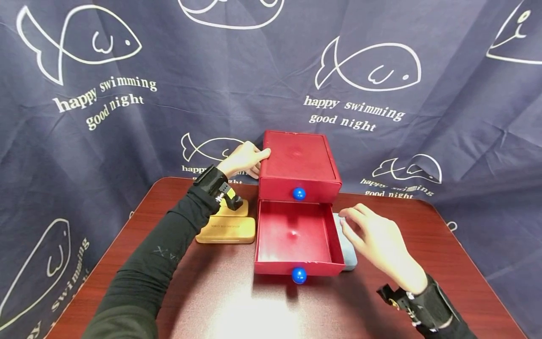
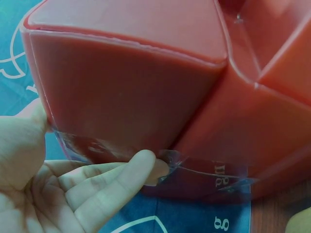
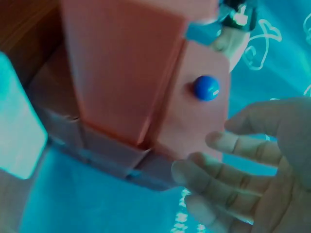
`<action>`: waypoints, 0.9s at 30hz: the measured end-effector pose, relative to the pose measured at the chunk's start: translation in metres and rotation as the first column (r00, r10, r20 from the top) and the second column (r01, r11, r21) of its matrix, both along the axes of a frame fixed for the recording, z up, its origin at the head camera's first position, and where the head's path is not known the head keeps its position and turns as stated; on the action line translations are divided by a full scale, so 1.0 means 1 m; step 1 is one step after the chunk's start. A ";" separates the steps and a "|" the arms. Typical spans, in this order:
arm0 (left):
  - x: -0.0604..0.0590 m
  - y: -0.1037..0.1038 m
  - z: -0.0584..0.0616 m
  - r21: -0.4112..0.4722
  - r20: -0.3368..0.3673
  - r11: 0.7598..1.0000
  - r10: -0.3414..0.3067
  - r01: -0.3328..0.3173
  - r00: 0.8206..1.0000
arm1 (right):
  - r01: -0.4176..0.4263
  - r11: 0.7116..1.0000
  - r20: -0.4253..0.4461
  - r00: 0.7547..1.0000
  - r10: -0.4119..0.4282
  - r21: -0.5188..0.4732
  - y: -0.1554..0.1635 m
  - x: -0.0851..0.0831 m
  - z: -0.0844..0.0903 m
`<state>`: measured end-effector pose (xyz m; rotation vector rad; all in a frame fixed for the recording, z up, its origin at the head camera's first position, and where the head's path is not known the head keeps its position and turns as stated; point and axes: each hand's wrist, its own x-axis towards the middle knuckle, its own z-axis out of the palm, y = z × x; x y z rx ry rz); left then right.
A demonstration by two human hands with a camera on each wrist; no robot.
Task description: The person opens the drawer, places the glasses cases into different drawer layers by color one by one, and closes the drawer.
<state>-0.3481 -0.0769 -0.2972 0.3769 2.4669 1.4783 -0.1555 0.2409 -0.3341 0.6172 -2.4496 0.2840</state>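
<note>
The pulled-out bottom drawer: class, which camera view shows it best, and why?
The head view: the bottom drawer shows whole from above, open, its blue knob facing the camera. The left wrist view catches only a corner of it beyond the red cabinet. The right wrist view shows mostly its outer side, close and blurred.

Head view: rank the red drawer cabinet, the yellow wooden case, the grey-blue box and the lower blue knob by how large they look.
1. red drawer cabinet
2. yellow wooden case
3. grey-blue box, unsure: the open drawer and right hand partly hide it
4. lower blue knob
</note>
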 end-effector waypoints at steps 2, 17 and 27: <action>0.000 0.000 0.000 0.000 0.000 1.000 -0.001 0.001 1.000 | 0.054 0.998 0.040 0.998 -0.053 -0.023 0.003 -0.004 -0.005; 0.001 0.000 0.001 -0.003 0.005 1.000 0.009 -0.009 1.000 | 0.215 0.977 0.350 0.915 -0.200 -0.005 0.017 -0.031 -0.056; 0.001 0.001 -0.001 0.029 0.014 1.000 0.003 -0.003 1.000 | 0.308 0.951 0.539 0.796 -0.275 0.030 0.016 -0.035 -0.080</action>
